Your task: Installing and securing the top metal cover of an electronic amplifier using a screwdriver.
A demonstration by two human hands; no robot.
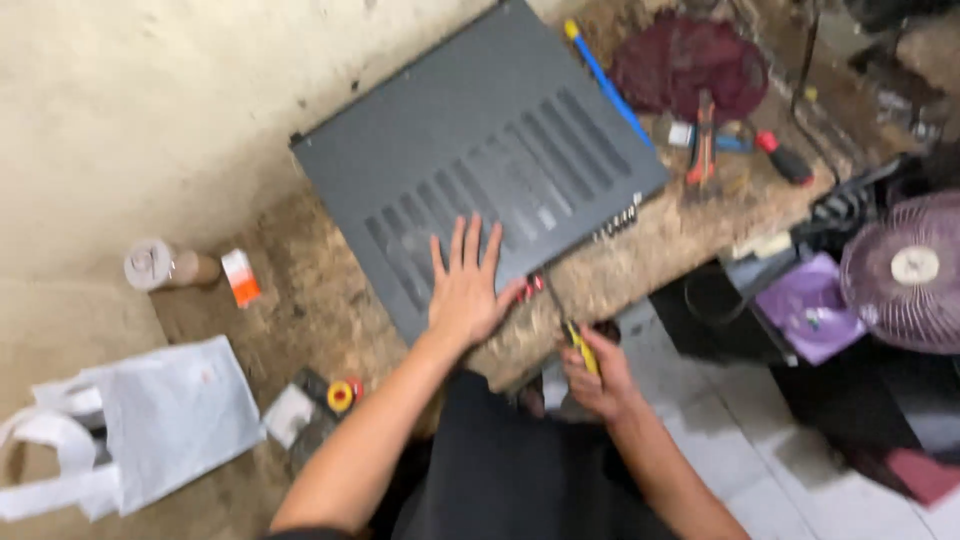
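Nearest you is your right hand (597, 378), low over the edge of the workbench (320, 300), fingers curled tight around the yellow handle of a screwdriver (572, 325). Its dark shaft runs up and left to the near edge of the grey metal case (480, 150), beside a small red part there — the picture is too blurred to tell whether the tip is touching.

Your left hand (465, 290) lies flat on the case lid, fingers spread wide, gripping nothing, the palm at the near edge just below the rows of vent slots.

The case sits at an angle on the bench, its far corner toward the wall. Left of it stand a roll of tape (150, 263) and a small orange-and-white box (240, 277); a white bag (150, 420) lies lower left. Behind the case are a blue rod (605, 75), a dark red cloth (690, 60) and pliers (703, 140) — a fan (905, 270) stands at the right.
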